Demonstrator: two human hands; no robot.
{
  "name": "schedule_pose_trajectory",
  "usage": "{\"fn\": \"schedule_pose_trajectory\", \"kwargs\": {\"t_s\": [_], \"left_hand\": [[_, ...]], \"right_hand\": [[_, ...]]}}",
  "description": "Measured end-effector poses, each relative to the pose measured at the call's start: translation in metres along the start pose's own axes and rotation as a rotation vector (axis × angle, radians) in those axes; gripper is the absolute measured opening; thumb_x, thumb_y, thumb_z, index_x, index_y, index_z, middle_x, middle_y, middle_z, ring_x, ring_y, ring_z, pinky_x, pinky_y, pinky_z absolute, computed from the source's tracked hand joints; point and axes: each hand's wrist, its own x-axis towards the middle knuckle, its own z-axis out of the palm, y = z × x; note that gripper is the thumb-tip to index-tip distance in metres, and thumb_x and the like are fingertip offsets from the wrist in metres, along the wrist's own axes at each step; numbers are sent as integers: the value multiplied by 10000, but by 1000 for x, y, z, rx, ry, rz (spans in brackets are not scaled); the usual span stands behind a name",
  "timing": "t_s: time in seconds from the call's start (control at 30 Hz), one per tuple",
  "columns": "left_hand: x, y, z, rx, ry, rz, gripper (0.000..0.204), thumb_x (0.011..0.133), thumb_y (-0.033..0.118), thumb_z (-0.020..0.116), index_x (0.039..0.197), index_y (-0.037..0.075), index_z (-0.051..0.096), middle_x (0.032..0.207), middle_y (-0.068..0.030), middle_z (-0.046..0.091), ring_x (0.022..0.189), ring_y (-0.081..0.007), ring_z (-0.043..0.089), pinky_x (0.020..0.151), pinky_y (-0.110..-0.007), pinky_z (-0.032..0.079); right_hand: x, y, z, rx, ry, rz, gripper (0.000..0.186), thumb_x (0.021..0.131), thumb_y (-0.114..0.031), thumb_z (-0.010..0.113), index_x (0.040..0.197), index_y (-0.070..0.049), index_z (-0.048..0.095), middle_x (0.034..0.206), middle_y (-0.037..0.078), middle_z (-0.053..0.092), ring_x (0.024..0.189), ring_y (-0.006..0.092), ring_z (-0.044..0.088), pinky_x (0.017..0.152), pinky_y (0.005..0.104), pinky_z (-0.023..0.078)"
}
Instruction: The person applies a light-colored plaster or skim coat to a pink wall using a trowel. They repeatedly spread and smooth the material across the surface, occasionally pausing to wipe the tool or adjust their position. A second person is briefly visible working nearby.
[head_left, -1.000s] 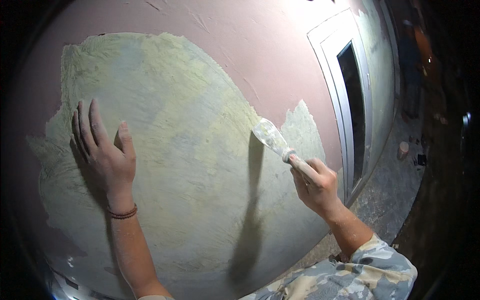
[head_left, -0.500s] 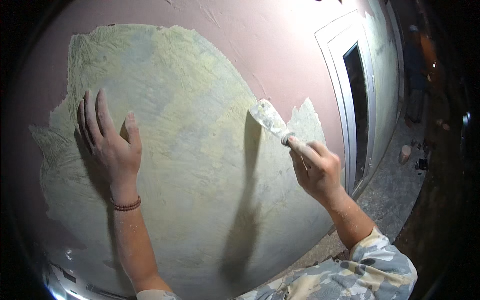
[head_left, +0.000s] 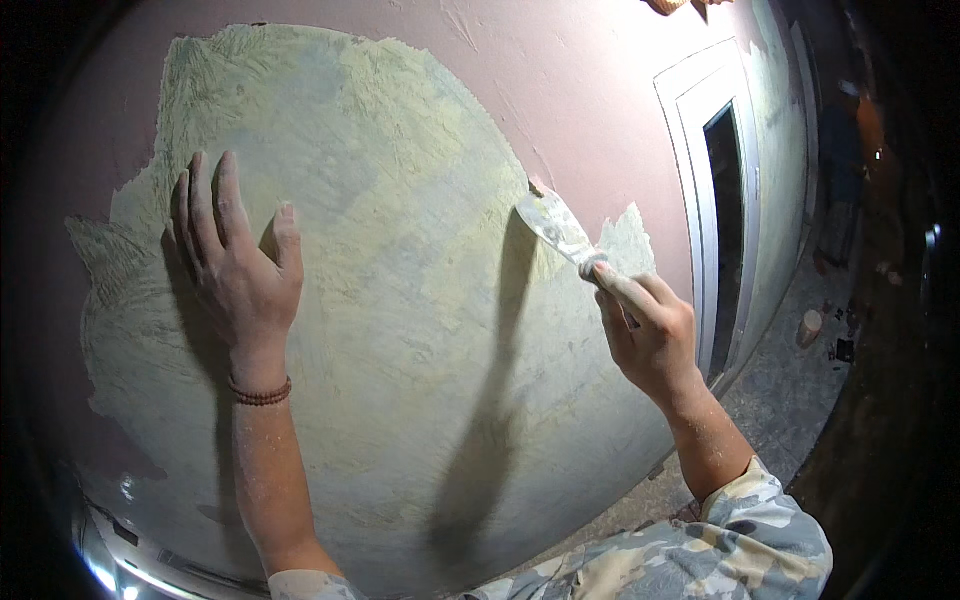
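Observation:
A wall stands before me, with a large bare patch point(head_left: 380, 280) of greenish-grey plaster ringed by pink paint point(head_left: 590, 130). My left hand point(head_left: 240, 255) rests against the patch's left part, fingers stretched upward and thumb apart, holding nothing. In my right hand point(head_left: 655, 330) is a putty knife point(head_left: 558, 226), its handle mostly hidden by my fingers. The blade is smeared with whitish dust and points up and left. Its tip meets the pink paint's ragged edge, where a small pink flake point(head_left: 538, 186) shows at the blade's corner.
Right of the patch is a white-framed narrow opening point(head_left: 722, 190) in the wall. On the concrete floor point(head_left: 770, 420) at the right stand a pale cup-like container point(head_left: 810, 327) and a small dark object point(head_left: 842, 350). Bright lights point(head_left: 105, 578) shine at the lower left.
The view has shifted slightly. The putty knife's blade has stayed along the paint edge, and a pink flake now shows at its tip. My left hand keeps its pose against the wall.

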Motion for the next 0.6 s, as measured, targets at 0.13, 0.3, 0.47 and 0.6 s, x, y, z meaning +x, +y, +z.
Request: {"fn": "schedule_pose_trajectory", "kwargs": {"t_s": [0.13, 0.3, 0.47, 0.6], "left_hand": [[-1, -1, -2, 17, -13, -19, 675, 1051, 466, 556, 1636, 145, 452, 1685, -123, 418, 1570, -358, 378, 1254, -640, 319], [0, -1, -2, -38, 12, 0, 668, 1057, 472, 544, 1631, 143, 458, 1687, -121, 415, 1576, -353, 370, 1247, -658, 319], [0, 2, -2, 63, -9, -16, 677, 1055, 468, 538, 1646, 155, 434, 1696, -121, 396, 1586, -357, 352, 1255, -666, 310], [0, 2, -3, 20, -22, -16, 690, 1048, 466, 544, 1655, 163, 417, 1705, -121, 379, 1588, -360, 347, 1255, -678, 306]], "right_hand": [[5, -6, -3, 60, 124, -155, 388, 931, -125, 805, 1315, -176, 769, 846, 60, 711, 639, 173, 715, 545, 333, 566], [18, 0, -4, -20, 23, -82, 345, 945, -113, 799, 1285, -166, 782, 818, 57, 698, 591, 154, 667, 529, 336, 550], [21, -2, -1, 51, 142, -175, 344, 951, -115, 796, 1291, -156, 763, 785, 56, 686, 557, 148, 637, 501, 339, 527], [31, -3, 0, -36, 28, -42, 320, 966, -113, 781, 1283, -154, 768, 789, 59, 691, 568, 148, 645, 506, 334, 533]]}}
